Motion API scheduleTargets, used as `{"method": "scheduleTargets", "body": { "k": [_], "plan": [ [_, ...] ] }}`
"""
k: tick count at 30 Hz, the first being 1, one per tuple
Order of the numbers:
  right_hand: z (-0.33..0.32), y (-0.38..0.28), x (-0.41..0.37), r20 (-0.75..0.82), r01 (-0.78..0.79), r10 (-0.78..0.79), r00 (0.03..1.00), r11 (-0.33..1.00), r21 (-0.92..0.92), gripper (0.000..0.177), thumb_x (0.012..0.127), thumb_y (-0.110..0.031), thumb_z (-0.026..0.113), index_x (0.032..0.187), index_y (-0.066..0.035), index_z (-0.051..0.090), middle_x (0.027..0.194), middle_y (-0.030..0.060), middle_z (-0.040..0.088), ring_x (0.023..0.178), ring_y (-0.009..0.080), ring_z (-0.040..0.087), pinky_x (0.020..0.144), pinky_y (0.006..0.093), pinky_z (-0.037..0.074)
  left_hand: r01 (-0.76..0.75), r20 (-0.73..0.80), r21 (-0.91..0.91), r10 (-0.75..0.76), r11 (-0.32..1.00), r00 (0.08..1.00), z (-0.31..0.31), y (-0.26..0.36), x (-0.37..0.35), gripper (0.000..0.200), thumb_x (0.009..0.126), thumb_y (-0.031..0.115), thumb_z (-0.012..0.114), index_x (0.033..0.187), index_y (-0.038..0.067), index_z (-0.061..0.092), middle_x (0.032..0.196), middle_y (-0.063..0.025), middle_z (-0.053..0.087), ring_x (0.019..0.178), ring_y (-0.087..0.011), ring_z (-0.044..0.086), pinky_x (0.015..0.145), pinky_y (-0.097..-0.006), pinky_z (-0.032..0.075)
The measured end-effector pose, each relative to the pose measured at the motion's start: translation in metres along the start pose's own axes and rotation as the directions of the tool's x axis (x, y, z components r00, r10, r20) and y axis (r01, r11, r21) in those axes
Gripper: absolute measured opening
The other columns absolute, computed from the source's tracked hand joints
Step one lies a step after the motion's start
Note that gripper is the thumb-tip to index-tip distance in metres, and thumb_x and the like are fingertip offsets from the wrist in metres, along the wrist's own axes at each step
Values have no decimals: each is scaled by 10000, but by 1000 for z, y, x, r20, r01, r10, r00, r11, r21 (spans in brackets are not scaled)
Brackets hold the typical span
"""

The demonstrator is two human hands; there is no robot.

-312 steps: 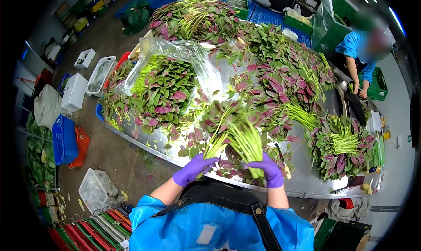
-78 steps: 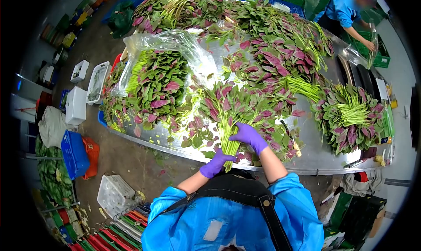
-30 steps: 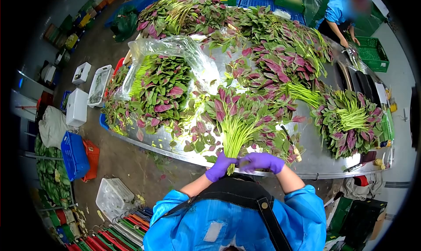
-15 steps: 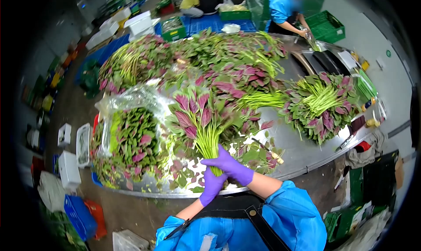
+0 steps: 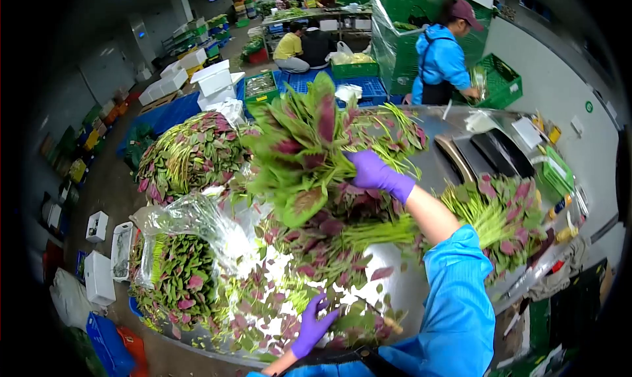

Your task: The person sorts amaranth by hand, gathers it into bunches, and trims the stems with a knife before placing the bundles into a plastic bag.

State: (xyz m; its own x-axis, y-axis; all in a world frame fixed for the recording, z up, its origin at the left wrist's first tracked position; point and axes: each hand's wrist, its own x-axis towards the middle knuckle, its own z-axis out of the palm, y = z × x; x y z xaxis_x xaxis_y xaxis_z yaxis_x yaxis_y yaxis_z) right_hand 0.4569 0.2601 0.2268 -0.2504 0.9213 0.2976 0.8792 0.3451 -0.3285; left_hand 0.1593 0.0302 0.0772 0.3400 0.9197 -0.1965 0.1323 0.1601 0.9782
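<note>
My right hand [image 5: 375, 173], in a purple glove, is raised over the table and closed around the stems of a bunch of amaranth [image 5: 299, 150] with green and purple leaves. The leaves point up and left, slightly blurred. Near the table's front edge, my left hand [image 5: 315, 325] is empty with its fingers apart, above loose leaves. Just right of it lies a knife, its pale handle [image 5: 394, 324] showing among the leaves. Under the raised bunch are more amaranth stems [image 5: 378, 233] on the metal table.
A plastic-wrapped stack of amaranth [image 5: 187, 271] stands at the left, with a big heap [image 5: 191, 153] behind it. Another pile [image 5: 497, 215] lies right. At the far right a co-worker in blue [image 5: 441, 61] handles something by a green crate [image 5: 503, 80].
My right hand has lifted the bunch forward and up from the front edge. My left hand has let go of the stems and opened. The view has tilted up.
</note>
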Motion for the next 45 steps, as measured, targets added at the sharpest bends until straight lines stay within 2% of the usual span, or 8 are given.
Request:
{"method": "scheduleTargets", "body": {
  "k": [8, 14, 16, 20, 25, 34, 40, 45],
  "plan": [
    [115, 234, 49, 250, 204, -68, 966, 796, -570, 143, 730, -146, 538, 853, -140, 610, 784, 141, 612, 788, 295, 597, 893, 479, 364, 272, -331, -52, -274, 961, 903, -18, -48, 15, 353, 790, 70, 615, 1129, 26, 526, 893, -49, 601, 798, -110, 549, 740, -244, 459],
    [203, 347, 24, -3, -167, 168, 986, 981, 97, 155, 774, -144, 502, 893, -95, 589, 851, 129, 599, 868, 309, 568, 940, 462, 350, 158, -319, 39, -138, 987, 938, -17, -39, 36, 388, 754, 96, 670, 1101, 1, 527, 952, -86, 618, 872, -148, 588, 790, -275, 460],
    [169, 339, 36, 241, 120, 42, 969, 776, -619, 291, 740, -176, 546, 1025, -114, 549, 922, 118, 586, 893, 287, 565, 928, 483, 355, 168, -311, 23, -153, 986, 938, -18, -43, 35, 332, 765, 110, 662, 1065, 16, 556, 954, -75, 619, 875, -137, 592, 786, -270, 465],
    [68, 165, 69, 205, 0, 246, 947, 641, -767, 561, 664, 40, 537, 1197, -121, 463, 1029, 110, 566, 979, 281, 530, 901, 438, 376, 130, -304, -44, -137, 991, 943, -36, -37, 25, 313, 767, 117, 660, 1051, 26, 566, 954, -72, 613, 881, -133, 594, 780, -264, 467],
    [64, -33, 78, -80, 272, -278, 957, 960, -70, 462, 678, 48, 513, 1122, -78, 527, 1040, 123, 568, 991, 303, 520, 896, 375, 397, -27, -368, -143, -28, 989, 929, -73, -56, 14, 289, 778, 80, 637, 1047, 18, 551, 1008, -71, 601, 901, -145, 595, 778, -259, 469],
    [245, -283, 74, 173, 357, -631, 756, 619, 700, 364, 801, -92, 535, 1164, -79, 511, 1144, 139, 535, 1065, 298, 508, 925, 364, 393, -135, -607, 134, 189, 982, 772, -225, -22, -26, 282, 749, 76, 651, 1019, 30, 583, 981, -77, 604, 938, -167, 564, 837, -279, 430],
    [310, -399, 144, 70, 518, -728, 682, 549, 656, 334, 812, -96, 507, 1143, -47, 500, 1129, 159, 529, 1069, 324, 491, 929, 387, 383, -130, -739, 472, 472, 872, 481, -406, -14, -24, 236, 743, 53, 623, 977, 49, 596, 945, -95, 617, 849, -197, 591, 764, -289, 454],
    [372, -427, 245, 275, 396, -679, 681, 657, 642, 412, 852, -160, 477, 1243, -41, 425, 1247, 179, 456, 1167, 316, 425, 982, 368, 332, -190, -648, 453, 468, 871, 600, -523, -23, 15, 265, 772, 104, 595, 1028, 38, 574, 1004, -127, 604, 962, -258, 568, 849, -334, 423]
  ]
}}
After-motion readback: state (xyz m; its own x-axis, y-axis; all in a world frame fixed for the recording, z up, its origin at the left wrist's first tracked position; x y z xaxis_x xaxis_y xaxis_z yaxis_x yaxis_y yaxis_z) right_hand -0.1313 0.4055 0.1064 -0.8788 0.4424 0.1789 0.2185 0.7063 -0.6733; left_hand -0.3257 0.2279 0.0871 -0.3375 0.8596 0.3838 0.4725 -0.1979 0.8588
